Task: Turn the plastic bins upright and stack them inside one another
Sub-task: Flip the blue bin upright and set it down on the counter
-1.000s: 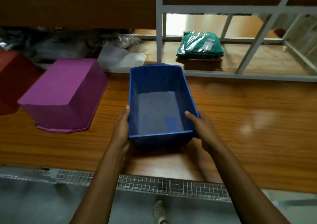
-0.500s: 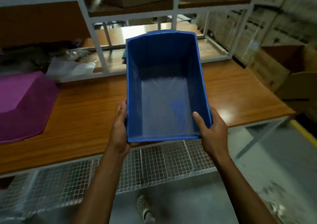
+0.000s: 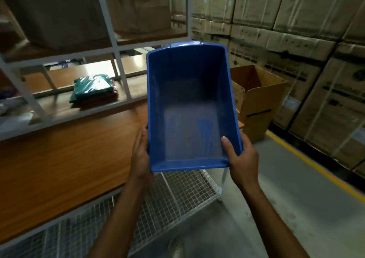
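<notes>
An empty blue plastic bin (image 3: 189, 109) is held in the air, mouth facing me, past the right end of the wooden table (image 3: 59, 155). My left hand (image 3: 140, 155) grips its near left side. My right hand (image 3: 242, 159) grips its near right corner, thumb inside the rim. The purple and red bins are out of view.
A white shelf frame (image 3: 118, 46) stands at the table's back, holding a green wrapped packet (image 3: 92, 89). An open cardboard box (image 3: 256, 99) sits on the floor at right, before a wall of stacked cartons (image 3: 296, 30). A wire-mesh rack (image 3: 167, 198) lies under the table edge.
Both hands lifted the blue bin off the table and carried it right; my view swung right, the purple bin left the frame, and the cartons and floor came into sight.
</notes>
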Motion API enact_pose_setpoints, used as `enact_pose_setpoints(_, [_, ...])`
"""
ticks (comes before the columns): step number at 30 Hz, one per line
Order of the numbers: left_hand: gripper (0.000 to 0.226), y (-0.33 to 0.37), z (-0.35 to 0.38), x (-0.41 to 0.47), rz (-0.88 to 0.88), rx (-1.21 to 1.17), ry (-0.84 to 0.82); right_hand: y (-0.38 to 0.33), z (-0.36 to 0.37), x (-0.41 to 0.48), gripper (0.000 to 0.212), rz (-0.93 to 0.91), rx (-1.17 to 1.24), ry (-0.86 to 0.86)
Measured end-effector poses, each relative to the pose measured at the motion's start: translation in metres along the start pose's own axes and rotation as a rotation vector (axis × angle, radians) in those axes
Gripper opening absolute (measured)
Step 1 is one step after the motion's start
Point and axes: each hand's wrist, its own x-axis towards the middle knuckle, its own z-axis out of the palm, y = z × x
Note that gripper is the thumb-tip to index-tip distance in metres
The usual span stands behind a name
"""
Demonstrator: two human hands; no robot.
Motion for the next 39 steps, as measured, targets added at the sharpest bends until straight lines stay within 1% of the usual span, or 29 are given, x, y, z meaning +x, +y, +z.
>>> enact_pose_setpoints(2, [0.043,-0.007,0.017,0.018,-0.002,0.006,-0.006,0.008,-0.007,0.022,0.052,-0.003,0.018,0.004])
enact_pose_setpoints(6, [0.045,-0.025,0.036,0.063,-0.029,0.000,0.035,0.037,-0.009,0.077,0.050,-0.022,-0.001,-0.002])
enact_pose_setpoints(9, [0.039,-0.039,0.048,0.105,-0.012,0.018,0.075,0.054,0.000,0.130,0.021,-0.013,0.021,-0.055])
enact_pose_setpoints(10, [0.037,-0.044,0.051,0.121,0.003,0.028,0.089,0.058,0.005,0.148,0.019,-0.015,0.029,-0.068])
enact_pose_setpoints(11, [0.035,-0.049,0.054,0.139,0.014,0.036,0.098,0.062,0.011,0.167,0.019,-0.011,0.031,-0.075])
enact_pose_setpoints(13, [0.034,-0.056,0.060,0.173,0.002,0.049,0.120,0.069,0.022,0.203,0.026,0.009,0.041,-0.085])
enact_pose_setpoints(17, [0.033,-0.071,0.070,0.240,-0.028,0.049,0.203,0.082,0.045,0.274,0.036,0.045,0.038,-0.151])
enact_pose_setpoints(20, [0.035,-0.083,0.077,0.280,-0.055,0.046,0.233,0.096,0.059,0.321,0.047,0.039,0.011,-0.182])
enact_pose_setpoints(22, [0.036,-0.091,0.082,0.300,-0.084,0.035,0.255,0.104,0.065,0.346,0.047,0.058,-0.026,-0.197])
enact_pose_setpoints(24, [0.035,-0.097,0.086,0.317,-0.108,0.020,0.280,0.112,0.070,0.367,0.043,0.085,-0.014,-0.241])
enact_pose_setpoints(27, [0.033,-0.109,0.091,0.337,-0.171,0.033,0.306,0.126,0.078,0.396,0.049,0.126,-0.025,-0.301])
enact_pose_setpoints(29, [0.032,-0.116,0.097,0.348,-0.219,0.051,0.334,0.140,0.083,0.413,0.047,0.179,-0.028,-0.349])
enact_pose_setpoints(31, [0.032,-0.124,0.106,0.355,-0.266,0.029,0.375,0.152,0.086,0.428,0.052,0.231,-0.046,-0.405])
enact_pose_setpoints(32, [0.032,-0.128,0.111,0.358,-0.286,0.020,0.390,0.159,0.086,0.435,0.050,0.242,-0.049,-0.424])
enact_pose_setpoints(34, [0.032,-0.137,0.120,0.364,-0.319,0.016,0.418,0.169,0.086,0.449,0.034,0.242,-0.050,-0.448])
enact_pose_setpoints(35, [0.034,-0.143,0.123,0.367,-0.333,0.019,0.429,0.174,0.086,0.456,0.032,0.253,-0.049,-0.473])
enact_pose_setpoints(38, [0.039,-0.158,0.135,0.370,-0.368,0.055,0.420,0.195,0.084,0.473,0.051,0.298,-0.081,-0.584])
enact_pose_setpoints(39, [0.039,-0.162,0.137,0.370,-0.372,0.070,0.422,0.202,0.083,0.477,0.053,0.297,-0.101,-0.615])
